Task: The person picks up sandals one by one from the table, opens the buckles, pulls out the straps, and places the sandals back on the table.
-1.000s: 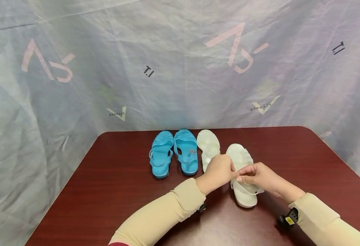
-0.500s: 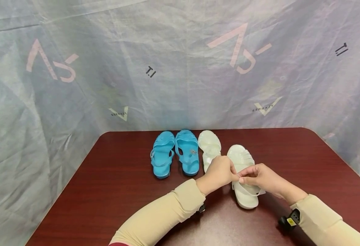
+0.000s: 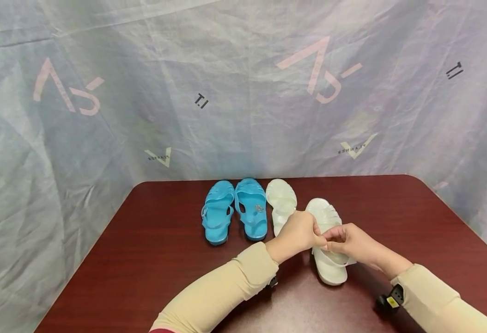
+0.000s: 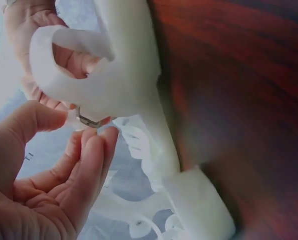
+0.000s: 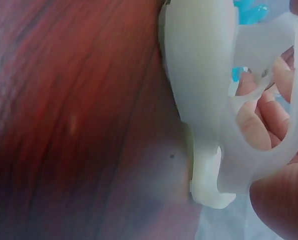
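Observation:
A white sandal (image 3: pixel 331 273) lies on the table under both hands, its toe toward the back. My left hand (image 3: pixel 297 231) pinches the end of its strap between thumb and fingers, beside a small metal buckle (image 4: pixel 88 119) that shows in the left wrist view. From the other side, my right hand (image 3: pixel 351 243) holds the strap near the buckle with thumb and fingers; the strap (image 5: pixel 258 160) partly covers those fingers in the right wrist view. Immediately left of this sandal lies its white mate (image 3: pixel 282 194), partly hidden by the left hand.
Two blue sandals (image 3: pixel 217 208) (image 3: pixel 252 210) stand side by side left of the white ones, toes toward the back edge. The dark red table (image 3: pixel 143 259) has a grey printed cloth (image 3: pixel 243 138) hanging behind it.
The left fingertips have shifted slightly right, closer in against the right hand's fingers at the strap. The sandals stay where they were; the head view tilts a little.

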### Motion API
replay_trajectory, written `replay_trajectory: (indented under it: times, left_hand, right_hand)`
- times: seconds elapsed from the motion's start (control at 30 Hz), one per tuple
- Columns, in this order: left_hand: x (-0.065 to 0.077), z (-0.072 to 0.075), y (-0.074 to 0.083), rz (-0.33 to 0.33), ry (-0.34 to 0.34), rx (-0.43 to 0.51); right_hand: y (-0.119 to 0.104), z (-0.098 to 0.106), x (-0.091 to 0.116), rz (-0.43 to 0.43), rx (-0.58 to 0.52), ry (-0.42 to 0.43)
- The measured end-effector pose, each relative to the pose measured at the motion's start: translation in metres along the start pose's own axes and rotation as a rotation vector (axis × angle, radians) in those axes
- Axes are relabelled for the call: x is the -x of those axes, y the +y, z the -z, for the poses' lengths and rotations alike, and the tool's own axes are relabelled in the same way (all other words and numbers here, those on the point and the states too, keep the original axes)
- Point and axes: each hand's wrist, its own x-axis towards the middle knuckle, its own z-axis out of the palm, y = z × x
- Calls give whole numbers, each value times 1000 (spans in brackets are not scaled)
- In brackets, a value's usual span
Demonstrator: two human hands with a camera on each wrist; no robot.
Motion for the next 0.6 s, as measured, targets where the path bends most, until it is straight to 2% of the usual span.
replay_trajectory:
  times: [0.17,0.3,0.47,0.6]
  left_hand:
    - [3,6,-7,-9,-58,6]
    - [3,9,-8,-25,-77,-29]
    - [4,4,-8,-56,-33,-29]
    - [6,3,-11,-78,13,-12]
  right_hand:
    - [5,4,0,-45,-52,-21]
    - [6,7,1,-64,-76,-33]
    - [6,4,1,-36,-55,-13]
    - [5,2,-2,25,-3,-6]
